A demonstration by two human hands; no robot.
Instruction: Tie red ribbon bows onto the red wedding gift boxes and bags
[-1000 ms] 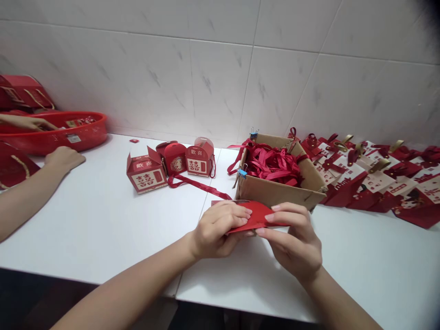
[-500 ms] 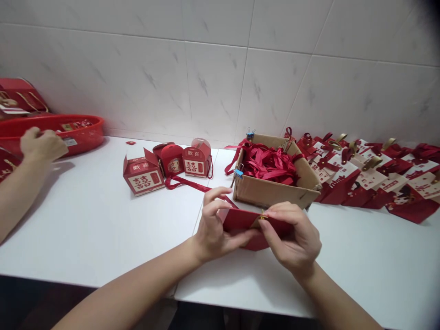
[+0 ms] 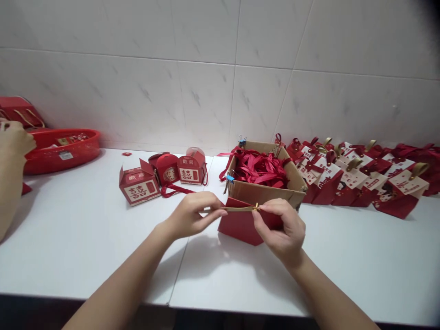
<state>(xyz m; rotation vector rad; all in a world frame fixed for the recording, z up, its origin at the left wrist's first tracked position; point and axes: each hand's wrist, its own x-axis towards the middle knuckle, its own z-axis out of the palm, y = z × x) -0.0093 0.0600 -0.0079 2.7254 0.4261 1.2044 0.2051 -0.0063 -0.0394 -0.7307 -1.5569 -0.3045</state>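
I hold a small red paper gift bag (image 3: 239,226) just above the white table (image 3: 89,238), in front of a cardboard box. My right hand (image 3: 280,229) grips the bag's top right edge at a small gold stud. My left hand (image 3: 192,213) pinches the left end of a tan strap (image 3: 237,209) that runs along the bag's top to that stud. The bag's lower right part is hidden behind my right hand.
The cardboard box (image 3: 264,191) holds red ribbons (image 3: 261,166). Several finished red bags with tan handles (image 3: 354,181) line the wall at right. Three red printed boxes (image 3: 161,176) stand at centre left. Another person's hand (image 3: 13,137) is by a red basin (image 3: 62,149) at far left.
The flat red bag was turned upright, and my left hand has pulled the tan strap out to the left. The other person's hand rose from the table toward the red basin.
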